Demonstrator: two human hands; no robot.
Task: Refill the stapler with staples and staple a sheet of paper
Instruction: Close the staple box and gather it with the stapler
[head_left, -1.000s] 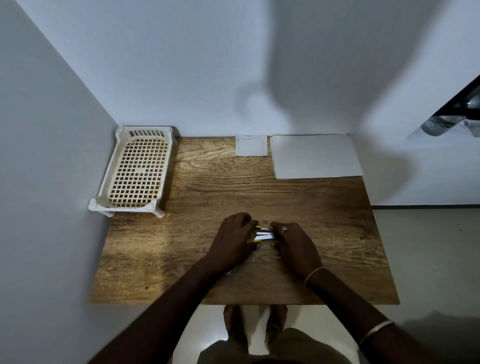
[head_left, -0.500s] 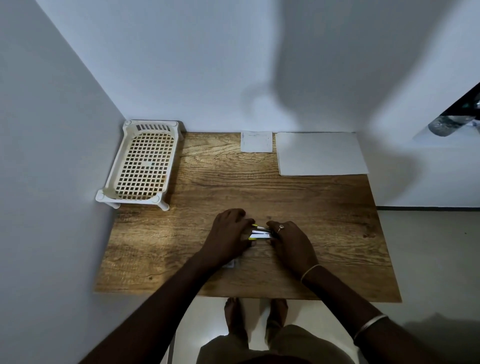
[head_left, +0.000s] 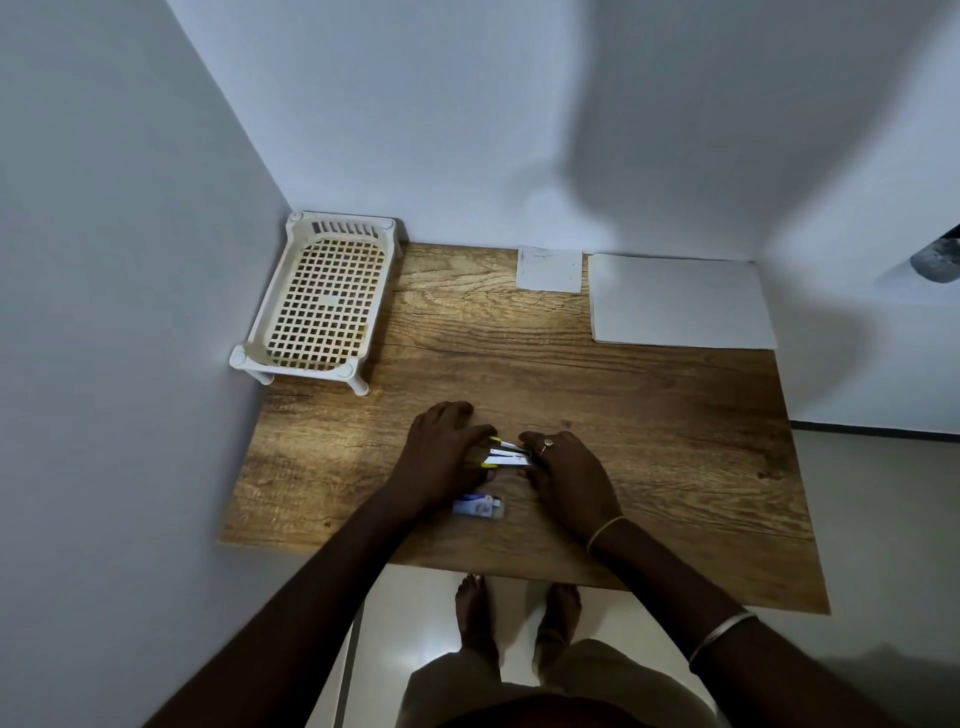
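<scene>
Both hands meet over a small stapler (head_left: 506, 454) near the middle of the wooden desk (head_left: 649, 415), the left hand (head_left: 444, 457) gripping its left end and the right hand (head_left: 566, 475) pinching its right end. The stapler appears hinged open, which suggests the refill step is under way. A small staple box (head_left: 475, 505) lies at 6 o'clock from the stapler, just beside the left wrist. The sheet of paper (head_left: 680, 301) waits at 1 o'clock, well apart. Next, seating staples squarely in the channel calls for care.
</scene>
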